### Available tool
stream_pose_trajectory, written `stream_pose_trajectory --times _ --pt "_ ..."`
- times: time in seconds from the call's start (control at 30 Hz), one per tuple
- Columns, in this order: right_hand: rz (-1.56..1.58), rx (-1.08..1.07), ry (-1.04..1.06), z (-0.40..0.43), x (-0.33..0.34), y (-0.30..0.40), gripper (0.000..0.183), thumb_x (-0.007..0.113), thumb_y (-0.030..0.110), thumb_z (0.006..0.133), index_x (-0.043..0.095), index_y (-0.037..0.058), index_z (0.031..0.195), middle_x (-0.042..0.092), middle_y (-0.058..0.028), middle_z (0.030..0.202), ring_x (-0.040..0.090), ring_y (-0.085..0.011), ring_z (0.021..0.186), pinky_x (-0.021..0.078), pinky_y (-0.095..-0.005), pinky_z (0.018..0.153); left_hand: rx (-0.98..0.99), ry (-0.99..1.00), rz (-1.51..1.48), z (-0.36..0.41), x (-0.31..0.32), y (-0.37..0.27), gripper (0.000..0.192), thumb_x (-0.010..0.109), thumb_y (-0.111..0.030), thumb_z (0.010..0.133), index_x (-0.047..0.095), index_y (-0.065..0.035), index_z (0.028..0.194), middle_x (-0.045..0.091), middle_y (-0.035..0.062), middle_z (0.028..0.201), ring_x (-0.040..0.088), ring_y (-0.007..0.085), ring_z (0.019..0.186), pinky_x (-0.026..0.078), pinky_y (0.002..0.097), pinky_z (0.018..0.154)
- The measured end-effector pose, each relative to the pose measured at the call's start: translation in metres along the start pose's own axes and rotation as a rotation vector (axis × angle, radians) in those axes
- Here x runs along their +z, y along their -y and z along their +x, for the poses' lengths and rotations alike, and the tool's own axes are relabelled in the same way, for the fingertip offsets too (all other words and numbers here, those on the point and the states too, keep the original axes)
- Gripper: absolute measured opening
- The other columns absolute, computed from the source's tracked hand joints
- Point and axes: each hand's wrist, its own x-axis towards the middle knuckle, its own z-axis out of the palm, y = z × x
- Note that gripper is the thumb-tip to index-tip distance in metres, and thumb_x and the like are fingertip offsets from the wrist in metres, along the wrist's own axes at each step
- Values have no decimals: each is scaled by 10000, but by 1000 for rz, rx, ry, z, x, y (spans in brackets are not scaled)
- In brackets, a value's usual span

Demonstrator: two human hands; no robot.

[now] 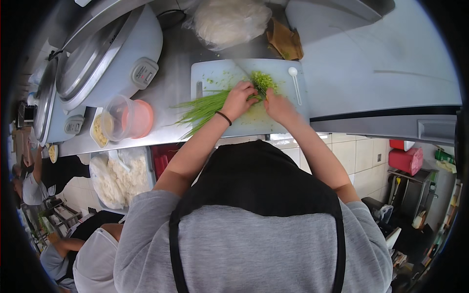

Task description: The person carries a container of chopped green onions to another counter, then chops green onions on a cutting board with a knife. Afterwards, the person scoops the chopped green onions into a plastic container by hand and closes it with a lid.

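Observation:
A white cutting board (234, 126) lies on the steel counter before me. My left hand (241, 99), with a dark band at its wrist, presses on a bundle of long green stalks (209, 106), likely chives or scallions, whose tips hang past the board's left edge. In my right hand (280, 107) is a kitchen knife, its handle mostly hidden and its blade (243, 67) blurred, beside my left fingertips. Chopped green pieces (263, 78) are heaped just beyond the knife. A white measuring spoon (295, 82) rests at the board's right side.
Large rice cookers (110, 58) stand at the left, near a clear plastic container (121, 119) and a pink one (143, 119). Behind the board are a filled plastic bag (231, 22) and brown paper (285, 40). A tub of white noodle-like food (128, 175) sits lower left; other people are beyond.

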Motion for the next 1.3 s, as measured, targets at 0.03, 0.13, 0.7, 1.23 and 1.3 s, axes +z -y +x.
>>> stream_pose_trajectory --times 0.03,0.13,0.7,1.23,1.3 --pt "6 -65 -16 -2 -7 2 290 471 187 846 396 -29 1024 578 -289 758 566 -447 721 444 -527 649 -2 -3 3 -1 -1 1 186 709 -73 616 604 -35 764 539 73 850 508 276 857 443 355 753" --pt "5 39 79 -26 -17 15 278 406 168 840 431 -37 1026 598 -272 795 582 -440 770 459 -514 692 -18 7 7 -4 -3 1 221 718 -75 604 600 -35 786 531 84 877 502 284 873 440 360 761" --pt "18 63 94 -35 -14 12 307 482 184 841 396 -36 1036 580 -284 763 566 -450 736 446 -524 667 17 104 130 -4 -12 -6 233 640 -41 610 582 -25 835 544 104 937 502 299 902 444 368 791" --pt "41 127 60 -17 15 5 253 423 159 839 438 4 1038 598 -262 791 588 -428 767 452 -520 698 20 22 95 -2 -6 -3 187 692 -70 616 594 -32 771 536 82 862 511 274 860 450 356 747" --pt "49 57 -8 -4 22 -1 248 441 172 847 412 -2 1021 588 -265 761 579 -433 740 445 -527 671 33 5 77 0 -5 -5 187 694 -73 617 594 -32 770 534 83 857 510 274 858 448 359 749"
